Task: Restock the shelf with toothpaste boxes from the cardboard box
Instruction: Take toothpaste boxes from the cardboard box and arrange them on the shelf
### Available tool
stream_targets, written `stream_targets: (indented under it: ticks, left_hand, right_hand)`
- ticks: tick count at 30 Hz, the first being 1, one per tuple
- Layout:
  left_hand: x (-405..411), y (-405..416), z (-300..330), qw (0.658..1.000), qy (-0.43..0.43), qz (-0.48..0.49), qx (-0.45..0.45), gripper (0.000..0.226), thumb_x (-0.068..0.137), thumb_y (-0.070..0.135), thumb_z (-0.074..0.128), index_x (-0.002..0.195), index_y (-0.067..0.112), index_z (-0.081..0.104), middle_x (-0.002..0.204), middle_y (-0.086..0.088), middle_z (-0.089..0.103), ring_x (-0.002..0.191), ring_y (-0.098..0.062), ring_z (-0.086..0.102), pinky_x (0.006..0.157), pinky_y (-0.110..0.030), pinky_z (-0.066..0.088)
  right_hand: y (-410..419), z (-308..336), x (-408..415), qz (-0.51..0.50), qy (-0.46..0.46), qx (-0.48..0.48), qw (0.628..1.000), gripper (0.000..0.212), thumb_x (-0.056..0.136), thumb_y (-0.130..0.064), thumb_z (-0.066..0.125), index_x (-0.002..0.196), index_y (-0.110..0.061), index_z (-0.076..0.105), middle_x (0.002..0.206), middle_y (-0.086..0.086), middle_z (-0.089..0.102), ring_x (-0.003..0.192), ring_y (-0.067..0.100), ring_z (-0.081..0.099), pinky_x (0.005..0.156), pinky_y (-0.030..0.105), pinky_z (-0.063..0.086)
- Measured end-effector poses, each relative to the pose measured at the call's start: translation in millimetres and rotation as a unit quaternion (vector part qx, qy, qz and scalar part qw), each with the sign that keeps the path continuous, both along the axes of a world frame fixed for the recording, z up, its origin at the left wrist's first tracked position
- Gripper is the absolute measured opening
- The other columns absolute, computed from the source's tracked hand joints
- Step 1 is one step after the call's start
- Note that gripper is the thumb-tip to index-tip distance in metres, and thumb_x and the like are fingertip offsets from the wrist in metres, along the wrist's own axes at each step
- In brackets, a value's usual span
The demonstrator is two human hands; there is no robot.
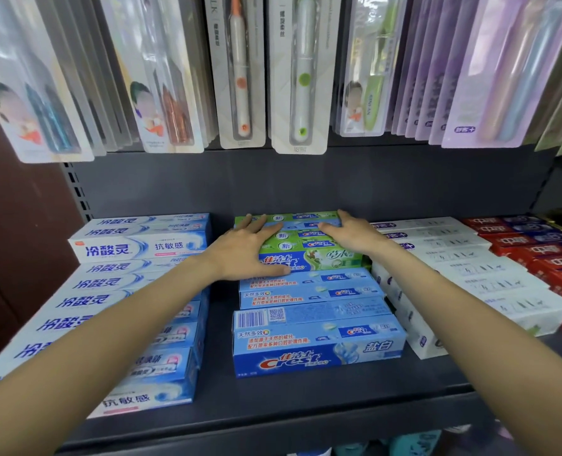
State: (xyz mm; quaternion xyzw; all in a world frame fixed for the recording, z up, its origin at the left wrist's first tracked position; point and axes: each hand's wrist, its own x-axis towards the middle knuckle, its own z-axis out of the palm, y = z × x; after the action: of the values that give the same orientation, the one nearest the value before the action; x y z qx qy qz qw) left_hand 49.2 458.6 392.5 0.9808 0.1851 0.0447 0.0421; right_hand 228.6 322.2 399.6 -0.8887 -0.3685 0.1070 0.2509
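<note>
While both hands reach deep into the shelf (273,409), the left hand (243,255) lies flat with its fingers spread over the green toothpaste boxes (306,248), and the right hand (352,232) presses the other end of the same group with fingers nearly straight; neither hand closes around anything. These green boxes sit at the back of the middle column, on top of and behind the blue Crest boxes (316,350), between the white-and-blue boxes (135,248) on the left and the white boxes (463,268) on the right. The cardboard box is not in view. If the hands push unevenly, the upper green boxes could probably slide sideways or tip onto a neighbouring row, because they are only stacked loosely. Above, the hanging toothbrush packs (299,74) are close to the arms and might be knocked.
</note>
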Motion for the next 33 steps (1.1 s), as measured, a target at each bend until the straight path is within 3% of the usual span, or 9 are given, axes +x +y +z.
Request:
stream_targets:
  ticks: [5,12,17,22,27,33]
  left_hand:
    - [-3,9,-2,1.000,0.006,-0.002,-0.004,0.099,0.070,0.080,0.049,0.149,0.037,0.008,0.159,0.001,0.006,0.146,-0.026,0.002,0.117,-0.048,0.017]
    - [-8,12,-4,1.000,-0.015,0.004,-0.018,0.101,0.067,0.079,0.055,0.149,0.037,0.013,0.159,0.001,0.008,0.146,-0.025,0.003,0.117,-0.046,0.016]
    - [-11,12,-5,0.982,-0.100,0.070,-0.145,0.111,0.059,0.082,0.058,0.149,0.030,0.018,0.159,-0.006,0.004,0.146,-0.025,0.000,0.116,-0.044,0.014]
    - [-16,15,-10,0.974,-0.085,0.097,-0.186,0.130,0.047,0.091,0.052,0.151,0.023,0.013,0.160,0.002,0.004,0.146,-0.014,-0.002,0.116,-0.039,0.015]
    - [-11,13,-11,0.961,-0.127,0.091,-0.227,0.117,0.056,0.067,0.069,0.151,0.024,0.017,0.159,-0.003,0.004,0.146,-0.014,-0.005,0.116,-0.037,0.014]
    - [-11,12,-12,0.961,-0.136,0.100,-0.220,0.111,0.062,0.060,0.074,0.150,0.023,0.018,0.159,-0.004,0.000,0.146,-0.016,-0.001,0.116,-0.036,0.017]
  right_hand:
    - [6,-2,-5,-0.006,0.015,0.016,1.000,0.077,0.093,-0.055,0.041,0.151,-0.014,0.011,0.150,0.009,0.034,0.134,0.027,0.039,0.103,0.033,0.036]
    - [10,1,-10,-0.008,0.023,0.033,0.999,0.074,0.092,-0.051,0.047,0.148,-0.011,0.019,0.144,0.009,0.043,0.125,0.025,0.048,0.091,0.028,0.041]
    - [9,-3,-9,-0.004,0.029,0.042,0.999,0.076,0.091,-0.053,0.046,0.148,-0.012,0.018,0.142,0.008,0.046,0.121,0.025,0.051,0.089,0.029,0.043]
    - [9,-3,-8,0.000,0.019,0.031,0.999,0.075,0.093,-0.053,0.043,0.150,-0.012,0.015,0.144,0.008,0.043,0.123,0.024,0.049,0.083,0.025,0.037]
    - [10,-2,-8,-0.005,0.017,0.037,0.999,0.072,0.095,-0.048,0.044,0.150,-0.011,0.015,0.148,0.009,0.037,0.127,0.025,0.046,0.095,0.028,0.039]
    - [12,-1,-7,0.002,0.042,0.035,0.999,0.075,0.093,-0.050,0.047,0.149,-0.012,0.015,0.151,0.008,0.033,0.134,0.025,0.039,0.102,0.031,0.036]
